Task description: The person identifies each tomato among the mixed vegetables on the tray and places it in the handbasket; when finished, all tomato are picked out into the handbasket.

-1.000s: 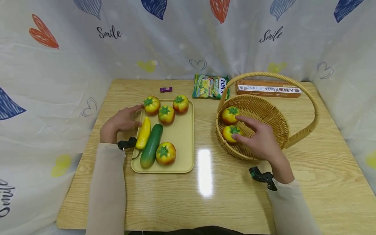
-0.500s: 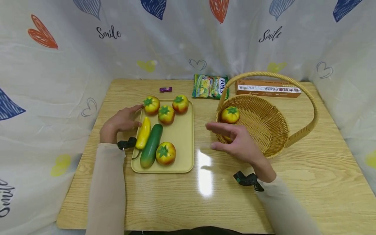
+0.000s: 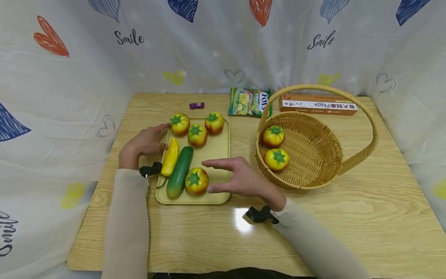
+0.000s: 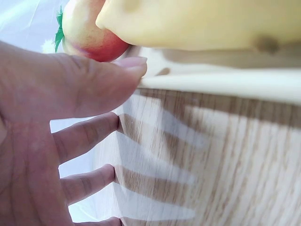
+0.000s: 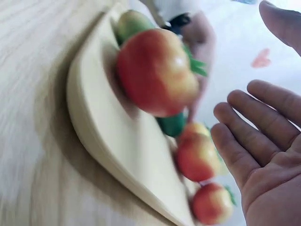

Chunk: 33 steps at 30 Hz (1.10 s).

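Observation:
My left hand (image 3: pixel 143 142) rests at the left rim of a yellow tray (image 3: pixel 219 155), fingers spread, thumb tip right at the rim in the left wrist view. Beside it lie a yellow banana-like toy (image 3: pixel 170 158) and a green toy cucumber (image 3: pixel 180 172). Over the tray's right side, my right hand (image 3: pixel 244 178) is spread, thumb apart from the fingers, with nothing held. Just left of its fingertips is a red-and-yellow toy tomato (image 3: pixel 197 181); the right wrist view shows this tomato (image 5: pixel 155 70) a gap away from the palm. Several similar tomatoes (image 3: pixel 197 135) sit at the tray's far end.
A wicker basket (image 3: pixel 303 155) with a tall arched handle (image 3: pixel 373 128) stands to the right, two toy tomatoes (image 3: pixel 276 159) inside. Along the back lie a small purple packet (image 3: pixel 196 105), a green snack bag (image 3: pixel 248 102) and a pasta box (image 3: pixel 318 105). A printed curtain (image 3: pixel 209 46) surrounds the table.
My right hand has moved left from over the basket's tomatoes to the tray, beside the near tomato. Both tomatoes in the basket are uncovered. My left hand has stayed put.

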Motion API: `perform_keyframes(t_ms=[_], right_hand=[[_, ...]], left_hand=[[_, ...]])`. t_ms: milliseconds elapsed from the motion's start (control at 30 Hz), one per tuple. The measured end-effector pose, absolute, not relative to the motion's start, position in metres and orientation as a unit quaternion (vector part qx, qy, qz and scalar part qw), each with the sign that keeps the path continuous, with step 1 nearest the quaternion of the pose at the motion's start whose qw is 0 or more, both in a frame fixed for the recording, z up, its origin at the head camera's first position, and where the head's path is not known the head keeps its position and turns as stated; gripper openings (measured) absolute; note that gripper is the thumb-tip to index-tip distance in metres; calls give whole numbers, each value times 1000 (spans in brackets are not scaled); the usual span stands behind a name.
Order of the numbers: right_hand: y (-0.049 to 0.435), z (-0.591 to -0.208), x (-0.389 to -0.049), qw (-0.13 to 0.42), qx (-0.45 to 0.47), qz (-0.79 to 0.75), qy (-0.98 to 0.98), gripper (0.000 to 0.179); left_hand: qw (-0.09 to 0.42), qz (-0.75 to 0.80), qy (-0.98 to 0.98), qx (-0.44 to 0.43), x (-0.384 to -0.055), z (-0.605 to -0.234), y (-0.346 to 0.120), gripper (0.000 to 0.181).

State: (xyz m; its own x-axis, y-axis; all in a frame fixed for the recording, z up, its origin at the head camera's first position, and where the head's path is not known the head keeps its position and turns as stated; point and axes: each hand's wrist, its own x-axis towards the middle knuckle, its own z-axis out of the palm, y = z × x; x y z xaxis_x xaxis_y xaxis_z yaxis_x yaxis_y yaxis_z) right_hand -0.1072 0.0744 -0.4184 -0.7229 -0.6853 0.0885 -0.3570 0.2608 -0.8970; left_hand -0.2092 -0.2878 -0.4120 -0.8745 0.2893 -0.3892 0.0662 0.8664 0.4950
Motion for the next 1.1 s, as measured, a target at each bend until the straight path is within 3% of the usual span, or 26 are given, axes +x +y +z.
perform_keyframes(t_ms=[333, 567, 933, 1100], right_hand=[[38, -447, -123, 221, -333, -497, 770, 62], [48, -450, -123, 193, -331, -501, 776, 54], [49, -451, -123, 230, -371, -462, 772, 60], [60, -449, -116, 207, -374, -449, 785, 57]], left_hand=[[238, 252, 934, 85, -207, -411, -287, 85], [239, 247, 936, 81, -207, -409, -286, 85], [236, 240, 938, 88, -210, -409, -286, 86], [235, 238, 938, 89, -210, -411, -287, 85]])
